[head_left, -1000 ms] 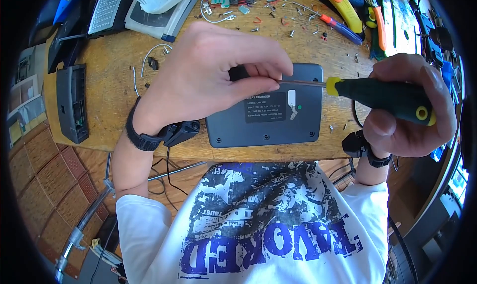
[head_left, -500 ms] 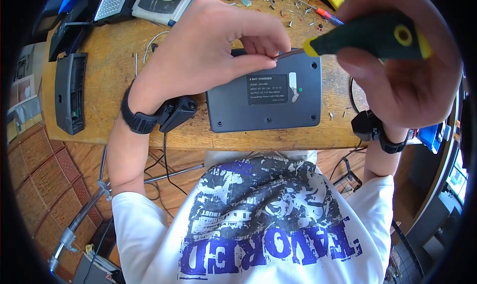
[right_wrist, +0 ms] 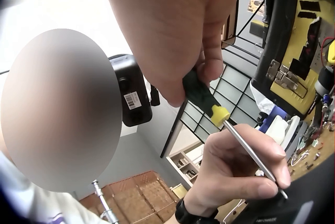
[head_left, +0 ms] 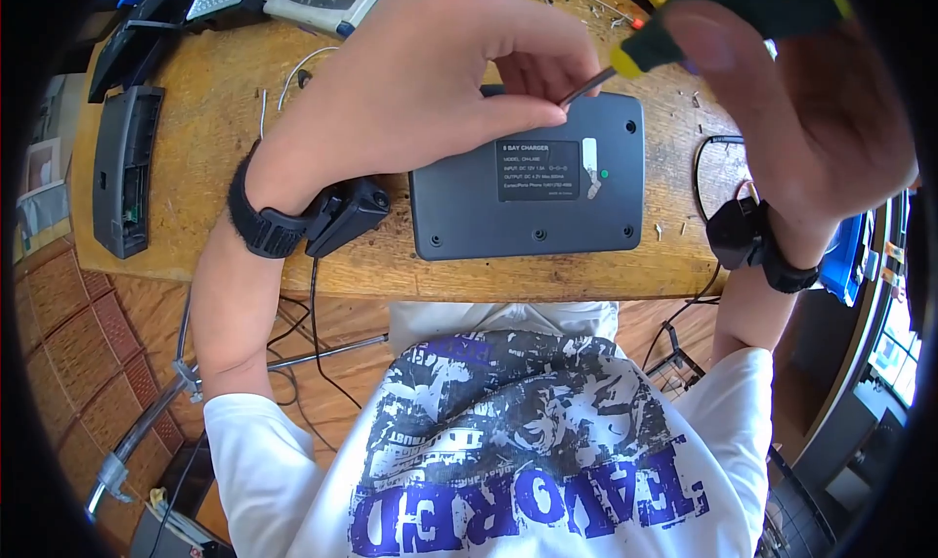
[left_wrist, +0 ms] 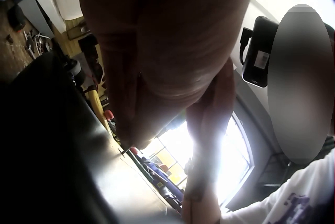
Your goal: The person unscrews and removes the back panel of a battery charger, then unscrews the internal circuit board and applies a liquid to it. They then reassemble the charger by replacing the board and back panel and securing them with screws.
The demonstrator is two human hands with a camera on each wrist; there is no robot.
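A dark charger case (head_left: 586, 221) lies label up near the table's front edge, with screw holes along its border. My right hand (head_left: 811, 118) grips the green and yellow handle of a screwdriver (head_left: 674, 35), its shaft slanting down to the left. Thumb and forefinger of my left hand (head_left: 420, 89) pinch around the lower shaft just above the case's upper part. In the right wrist view the shaft (right_wrist: 250, 150) passes between the left fingertips, its tip at the case surface (right_wrist: 272, 211). Whether the left fingers also hold a screw cannot be told.
A grey plastic housing (head_left: 127, 172) stands at the left of the wooden table (head_left: 371, 273). White wire (head_left: 293, 69) lies behind my left wrist. Loose screws (head_left: 659, 230) lie right of the case, and a black cable (head_left: 700, 182) curves there. Tools and scraps crowd the back.
My right hand has risen away from the table's front edge, tilting the screwdriver more steeply. The left fingers stay at the shaft, near the case's upper part.
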